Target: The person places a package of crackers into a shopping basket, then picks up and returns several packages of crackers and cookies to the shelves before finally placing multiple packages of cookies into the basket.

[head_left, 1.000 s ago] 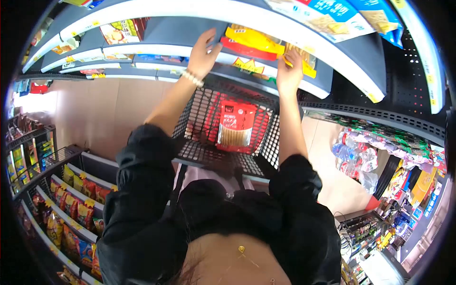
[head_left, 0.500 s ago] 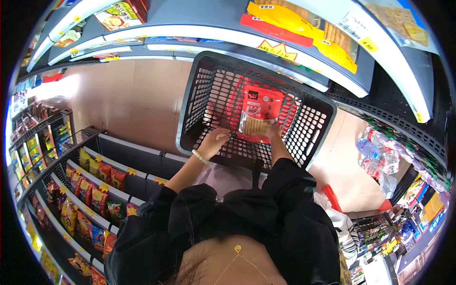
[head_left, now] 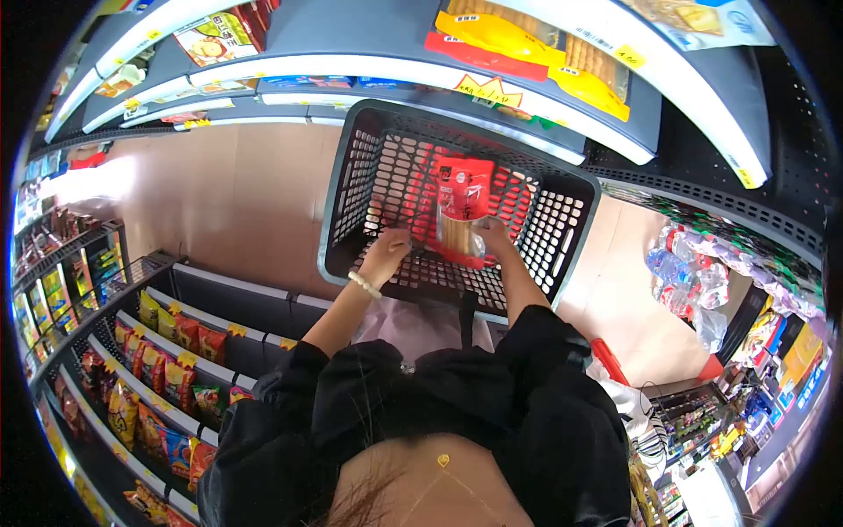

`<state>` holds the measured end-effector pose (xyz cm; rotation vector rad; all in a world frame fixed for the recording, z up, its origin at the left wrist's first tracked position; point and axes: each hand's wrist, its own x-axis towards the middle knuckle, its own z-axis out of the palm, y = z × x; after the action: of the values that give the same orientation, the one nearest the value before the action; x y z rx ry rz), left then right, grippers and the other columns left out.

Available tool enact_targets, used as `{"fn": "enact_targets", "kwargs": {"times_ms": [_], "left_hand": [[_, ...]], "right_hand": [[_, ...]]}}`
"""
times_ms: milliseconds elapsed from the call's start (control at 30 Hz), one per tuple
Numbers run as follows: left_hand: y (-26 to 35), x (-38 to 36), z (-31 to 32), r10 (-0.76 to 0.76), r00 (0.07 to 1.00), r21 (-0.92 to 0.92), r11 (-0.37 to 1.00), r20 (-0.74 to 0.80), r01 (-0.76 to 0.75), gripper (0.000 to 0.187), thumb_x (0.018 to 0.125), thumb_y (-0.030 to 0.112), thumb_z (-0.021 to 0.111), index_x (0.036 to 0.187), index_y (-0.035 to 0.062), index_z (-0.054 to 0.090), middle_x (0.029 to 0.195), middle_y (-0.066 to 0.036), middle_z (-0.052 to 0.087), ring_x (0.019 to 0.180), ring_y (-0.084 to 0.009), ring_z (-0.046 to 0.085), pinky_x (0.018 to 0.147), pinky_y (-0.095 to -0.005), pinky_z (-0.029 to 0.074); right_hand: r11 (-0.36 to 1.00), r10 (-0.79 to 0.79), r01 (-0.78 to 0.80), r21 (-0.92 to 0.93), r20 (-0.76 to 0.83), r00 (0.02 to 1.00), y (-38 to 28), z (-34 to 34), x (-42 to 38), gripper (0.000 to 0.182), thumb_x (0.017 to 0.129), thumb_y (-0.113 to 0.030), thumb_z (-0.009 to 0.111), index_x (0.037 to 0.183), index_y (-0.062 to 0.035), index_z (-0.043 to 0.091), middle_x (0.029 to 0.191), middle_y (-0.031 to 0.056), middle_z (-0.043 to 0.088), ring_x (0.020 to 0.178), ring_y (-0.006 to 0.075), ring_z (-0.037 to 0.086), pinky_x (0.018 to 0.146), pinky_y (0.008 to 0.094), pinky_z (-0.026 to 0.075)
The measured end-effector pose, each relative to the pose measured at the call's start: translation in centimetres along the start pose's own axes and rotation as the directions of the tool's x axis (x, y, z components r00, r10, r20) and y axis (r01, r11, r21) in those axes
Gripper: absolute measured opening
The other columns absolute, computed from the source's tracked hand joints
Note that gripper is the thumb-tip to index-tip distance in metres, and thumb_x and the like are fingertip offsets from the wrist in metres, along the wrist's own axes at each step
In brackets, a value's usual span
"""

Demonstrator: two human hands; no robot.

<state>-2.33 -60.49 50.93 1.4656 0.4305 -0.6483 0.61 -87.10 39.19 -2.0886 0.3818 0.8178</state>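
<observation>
A red snack packet (head_left: pixel 465 195) with a clear window over pale sticks is tilted above the inside of a dark grey plastic shopping basket (head_left: pixel 345 198). My right hand (head_left: pixel 494 235) is closed on the packet's lower right side. To the packet's left, my left hand (head_left: pixel 387 253), with a beaded bracelet on the wrist, hangs over the basket with its fingers curled in. A gap separates it from the packet, and the inside of its fingers is hidden. More red shows in the basket behind the packet, partly covered by it.
Shelves with yellow and red biscuit packs (head_left: pixel 518 46) curve across the top, close to the basket's far rim. Racks of chip bags (head_left: pixel 180 382) stand at the lower left. Bottles in plastic wrap (head_left: pixel 689 281) lie on the floor to the right.
The packet has turned from facing me flat to a more slanted, narrower view. My left hand's fingers are more curled. The view has shifted, so shelves and basket appear further left.
</observation>
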Motion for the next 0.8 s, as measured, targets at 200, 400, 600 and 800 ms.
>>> {"fn": "enact_targets", "kwargs": {"times_ms": [200,400,600,800], "left_hand": [[2.8,1.1,1.5,0.123,0.990,0.210,0.972,-0.074,-0.105,0.052,0.075,0.011,0.060,0.119,-0.0042,0.037,0.108,-0.013,0.050,0.092,-0.0200,0.052,0.078,-0.0263,0.042],[12.0,-1.5,4.8,0.110,0.930,-0.185,0.982,0.351,-0.046,0.031,0.082,0.007,0.053,0.110,-0.0002,0.044,0.101,-0.009,0.052,0.091,-0.0131,0.051,0.074,-0.0291,0.046],[23.4,-0.1,10.5,0.434,0.838,-0.131,0.900,0.331,-0.415,0.029,0.081,0.011,0.056,0.106,-0.0021,0.050,0.089,-0.004,0.058,0.077,-0.0086,0.054,0.070,-0.0247,0.046],[30.6,10.6,14.8,0.516,0.783,-0.031,0.841,0.348,-0.540,0.033,0.080,0.015,0.058,0.108,-0.0027,0.051,0.096,-0.007,0.058,0.086,-0.0104,0.053,0.077,-0.0238,0.043]], "right_hand": [[0.942,-0.233,0.203,0.267,0.085,0.969,-6.5,-6.0,-4.9,0.026,0.077,-0.016,0.057,0.097,0.0016,0.055,0.084,0.0071,0.060,0.078,0.0128,0.055,0.071,0.0283,0.043],[0.531,-0.247,0.074,0.844,0.071,0.966,-14.3,-14.4,-13.7,0.029,0.080,-0.008,0.054,0.108,-0.0014,0.050,0.097,0.0026,0.058,0.084,0.0098,0.055,0.074,0.0251,0.043],[0.229,-0.289,0.304,0.925,-0.234,0.929,-16.8,-22.1,-13.5,0.034,0.083,-0.011,0.052,0.116,-0.0035,0.045,0.109,0.0077,0.055,0.096,0.0142,0.055,0.085,0.0291,0.043],[0.272,-0.396,0.503,0.820,-0.381,0.836,-20.0,-28.0,-9.3,0.038,0.077,0.007,0.051,0.113,-0.0023,0.043,0.103,0.0086,0.054,0.094,0.0176,0.054,0.080,0.0296,0.045]]}}
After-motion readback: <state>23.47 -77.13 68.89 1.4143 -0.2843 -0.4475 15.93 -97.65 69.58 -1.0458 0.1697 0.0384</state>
